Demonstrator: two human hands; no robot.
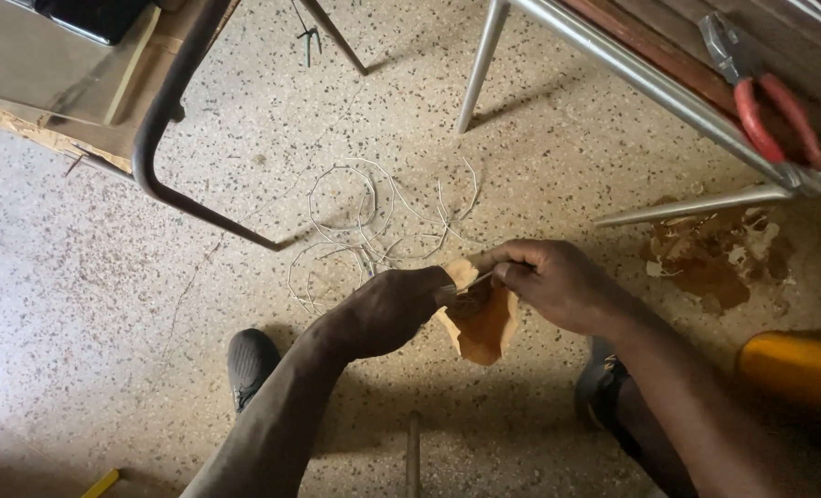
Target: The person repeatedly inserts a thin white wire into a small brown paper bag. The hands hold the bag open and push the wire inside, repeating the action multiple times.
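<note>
Person seated or crouched, seen from above, both hands meeting low over the speckled terrazzo floor. Left hand has its fingers curled closed around the near edge of a thin, orange-brown, curled sheet of sandpaper-like material; right hand pinches the sheet's upper edge together with what looks like a thin pale wire or rod end at the fingertips, fingers drawn narrow and closed. Exactly what lies inside the pinch is too small to tell. The sheet hangs between the two hands, above the floor and between the two dark shoes, its lower lobe drooping free. Judgement on handling: the sheet looks light, floppy and creased, likely to tear or fold if pulled hard; best held at the edges with fingertip pinches, as it is held here, and not by the hanging lobe. On the floor just beyond the hands lies a loose tangle of thin pale wire loops, springy-looking and apt to snag. Right of it, a brown stain with flaky scraps. Upper right, red-handled pliers rest on a metal-framed bench. Upper left, a dark bent tube frame under a wooden surface. Yellow object at right edge, partly cut off
</note>
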